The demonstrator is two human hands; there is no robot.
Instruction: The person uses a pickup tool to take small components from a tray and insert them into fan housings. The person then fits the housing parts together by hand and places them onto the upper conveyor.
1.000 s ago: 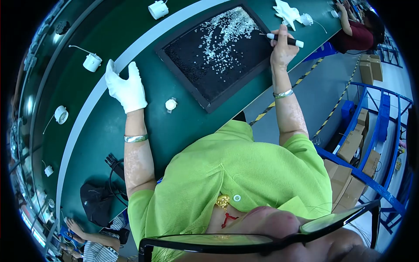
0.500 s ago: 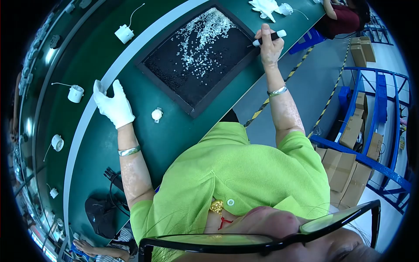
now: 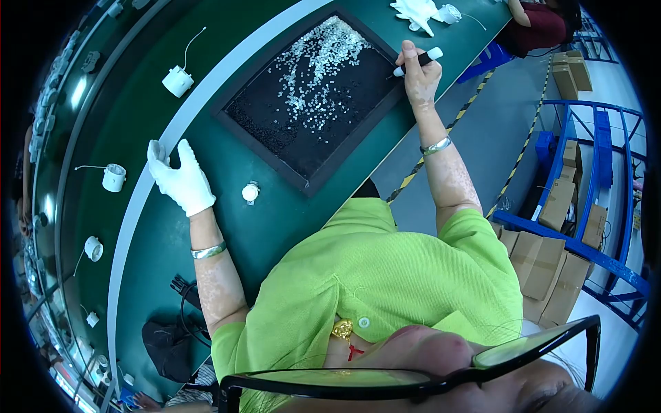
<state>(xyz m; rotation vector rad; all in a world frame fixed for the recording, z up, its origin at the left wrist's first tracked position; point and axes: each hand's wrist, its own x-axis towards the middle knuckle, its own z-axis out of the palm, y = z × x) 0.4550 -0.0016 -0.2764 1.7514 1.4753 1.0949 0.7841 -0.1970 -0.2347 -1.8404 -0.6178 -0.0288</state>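
My left hand (image 3: 182,177), in a white glove, is held over the pale strip at the edge of the green bench. Its thumb and fingers are apart and nothing is between them. In my bare right hand (image 3: 421,79) is a short pen-like tool (image 3: 434,54) with a dark grip, white ends and a thin tip, held just off the right side of a black tray (image 3: 275,162). Many small clear discs (image 3: 323,65) lie scattered in the tray, densest at its far end. A small round white part (image 3: 250,193) with metal tabs sits on the bench between my left hand and the tray.
White cylindrical housings with wires, such as one housing (image 3: 177,81) and another housing (image 3: 114,177), stand on the green conveyor at left. A white glove (image 3: 416,14) lies beyond the tray. A black bag (image 3: 166,350) rests lower left. Blue racks (image 3: 571,241) with cartons stand right.
The housings on the conveyor have shifted down and left. My right hand has moved slightly left with the tool, toward the tray. My left hand is slightly lower, still spread.
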